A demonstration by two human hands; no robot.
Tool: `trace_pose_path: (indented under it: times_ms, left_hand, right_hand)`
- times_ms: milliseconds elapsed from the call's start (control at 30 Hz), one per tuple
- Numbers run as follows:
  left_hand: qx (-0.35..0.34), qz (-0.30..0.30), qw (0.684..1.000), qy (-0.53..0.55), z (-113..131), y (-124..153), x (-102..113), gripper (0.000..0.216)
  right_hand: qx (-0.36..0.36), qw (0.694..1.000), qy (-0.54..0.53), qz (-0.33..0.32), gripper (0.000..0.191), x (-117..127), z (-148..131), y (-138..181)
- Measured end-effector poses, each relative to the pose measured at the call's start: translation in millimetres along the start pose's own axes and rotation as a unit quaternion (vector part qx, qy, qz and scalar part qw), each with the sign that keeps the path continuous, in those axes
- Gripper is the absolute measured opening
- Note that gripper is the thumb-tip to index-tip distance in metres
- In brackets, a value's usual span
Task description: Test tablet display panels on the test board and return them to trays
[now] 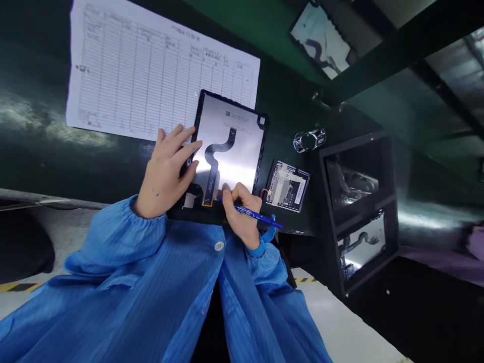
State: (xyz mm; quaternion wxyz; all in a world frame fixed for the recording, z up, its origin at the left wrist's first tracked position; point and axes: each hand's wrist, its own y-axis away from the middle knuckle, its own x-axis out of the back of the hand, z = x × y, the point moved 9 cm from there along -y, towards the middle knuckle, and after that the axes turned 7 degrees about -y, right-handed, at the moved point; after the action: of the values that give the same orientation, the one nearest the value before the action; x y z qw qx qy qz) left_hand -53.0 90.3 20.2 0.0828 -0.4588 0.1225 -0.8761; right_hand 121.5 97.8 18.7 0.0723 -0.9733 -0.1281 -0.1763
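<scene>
A tablet screen panel [242, 146] lies back-side up on the dark green bench, silver with a black flex cable [217, 151] winding down it. My left hand [166, 169] rests on the panel's left edge, fingers stretched over it and pressing it down. My right hand [242, 214] is closed around a blue pen [257, 217], its tip touching the panel's lower edge near the cable's orange-edged end. Both arms wear blue sleeves.
A printed table sheet [151, 70] lies behind the panel. A small circuit board [287, 186] sits just right of it, a shiny metal part [309, 140] beyond. A black rack [359, 212] at right holds more panels. The bench edge runs close to my body.
</scene>
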Motion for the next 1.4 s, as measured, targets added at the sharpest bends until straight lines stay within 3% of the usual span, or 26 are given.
trace_pose_path:
  times_ms: [167, 300, 433, 500, 567, 667, 767, 833, 900, 1000, 1067, 1133, 1267, 1333, 1400]
  left_hand:
    - [0.005, -0.008, 1.0, 0.001, 0, 0, 0, 0.037]
    - [0.002, -0.011, 1.0, 0.002, 0, 1, -1, 0.037]
    - [-0.012, -0.021, 1.0, 0.002, 3, 1, -3, 0.035]
    - [-0.022, -0.03, 0.999, 0.0, 7, 2, -4, 0.034]
    - [-0.034, -0.04, 0.999, 0.001, 13, 4, -7, 0.033]
    - [-0.043, -0.044, 0.998, 0.006, 23, 10, -10, 0.031]
    - [-0.044, -0.051, 0.998, 0.011, 30, 14, -14, 0.031]
    - [-0.045, -0.065, 0.997, 0.02, 34, 16, -17, 0.03]
    - [-0.048, -0.081, 0.995, 0.041, 38, 15, -17, 0.025]
    - [-0.033, -0.074, 0.991, 0.11, 42, 6, -5, 0.024]
    - [-0.009, -0.074, 0.976, 0.206, 45, -5, 5, 0.03]
    - [0.009, -0.126, 0.944, 0.306, 55, -16, 4, 0.032]
    - [0.042, -0.283, 0.853, 0.437, 88, -26, -20, 0.022]
    - [0.061, -0.322, 0.811, 0.484, 103, -27, -30, 0.018]
    - [0.067, -0.336, 0.797, 0.498, 113, -26, -36, 0.019]
  right_hand:
    - [0.009, 0.998, 0.056, -0.022, 0.038, -6, -2, 0]
    - [0.016, 0.999, 0.037, -0.011, 0.039, -6, 1, 2]
    - [-0.022, 0.994, -0.062, 0.088, 0.041, 27, 3, -2]
    - [-0.035, 0.991, -0.088, 0.096, 0.034, 43, -1, -12]
    - [-0.046, 0.994, -0.081, 0.061, 0.019, 53, -5, -28]
    - [-0.046, 0.998, -0.042, -0.002, 0.02, 56, -3, -54]
    - [0.007, 0.997, 0.022, -0.07, 0.013, 43, 0, -75]
    - [0.034, 0.991, 0.052, -0.123, 0.021, 30, 3, -80]
    - [0.035, 0.986, 0.039, -0.161, 0.023, 24, 4, -78]
    - [0.027, 0.983, -0.054, -0.175, 0.011, 32, -8, -66]
    - [0.038, 0.978, -0.109, -0.174, 0.006, 43, -25, -54]
    - [0.06, 0.976, -0.119, -0.171, 0.008, 53, -42, -41]
    - [0.161, 0.963, -0.126, -0.175, 0.014, 70, -73, -18]
    - [0.201, 0.95, -0.162, -0.177, 0.013, 80, -80, -9]
    - [0.182, 0.953, -0.178, -0.163, 0.006, 92, -70, -10]
